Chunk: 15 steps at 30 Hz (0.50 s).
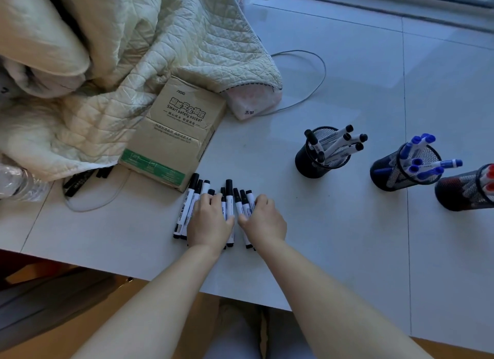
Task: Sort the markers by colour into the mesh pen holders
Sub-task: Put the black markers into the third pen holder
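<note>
Head view, I see both hands down on a row of black-capped markers point(229, 198) on the white table point(347, 225), left hand point(209, 221) fingers curled over several, right hand point(263, 218) curled on the right end, black markers in the mesh holder point(318, 162), blue holder point(395, 171) and red holder point(462, 190) well to the right

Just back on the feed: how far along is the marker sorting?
Done: black-capped markers stand in the left holder, blue in the middle holder, red in the right holder. In hand: left hand and right hand gather the loose black markers. Left: holder them.
</note>
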Each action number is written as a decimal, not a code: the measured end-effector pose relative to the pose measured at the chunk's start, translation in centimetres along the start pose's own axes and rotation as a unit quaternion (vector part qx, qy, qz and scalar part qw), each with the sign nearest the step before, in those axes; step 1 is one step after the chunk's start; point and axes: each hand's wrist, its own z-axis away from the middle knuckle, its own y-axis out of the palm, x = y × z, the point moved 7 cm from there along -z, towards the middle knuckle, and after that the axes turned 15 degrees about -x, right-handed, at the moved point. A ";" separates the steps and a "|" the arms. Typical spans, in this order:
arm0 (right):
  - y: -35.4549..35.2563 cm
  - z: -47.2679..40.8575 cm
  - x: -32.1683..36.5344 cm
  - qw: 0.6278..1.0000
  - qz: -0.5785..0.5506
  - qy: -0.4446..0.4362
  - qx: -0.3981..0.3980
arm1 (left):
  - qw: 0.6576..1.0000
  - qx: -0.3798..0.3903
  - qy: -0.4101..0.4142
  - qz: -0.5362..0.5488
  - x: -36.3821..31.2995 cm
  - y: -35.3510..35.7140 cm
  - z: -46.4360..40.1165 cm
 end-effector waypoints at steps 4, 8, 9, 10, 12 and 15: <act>-0.5 -0.1 -1.7 1.000 0.016 -0.013 -0.010 | 1.000 0.001 -0.011 0.001 -0.3 0.4 0.5; -0.7 0.1 -3.1 0.999 0.028 -0.031 -0.011 | 1.000 0.010 -0.020 0.007 -0.8 1.1 0.9; -0.7 0.2 -3.3 0.999 0.026 -0.030 -0.007 | 1.000 0.014 -0.021 0.007 -1.0 1.3 1.1; -0.7 0.2 -3.5 0.999 0.023 -0.027 -0.003 | 1.000 0.015 -0.021 0.006 -1.1 1.5 1.3; -0.8 0.1 -3.7 1.000 0.014 -0.026 0.004 | 1.000 0.015 -0.015 0.001 -1.4 1.7 1.5; -1.0 0.1 -4.3 1.000 -0.004 -0.015 0.013 | 1.000 0.008 0.001 -0.014 -1.7 1.8 1.8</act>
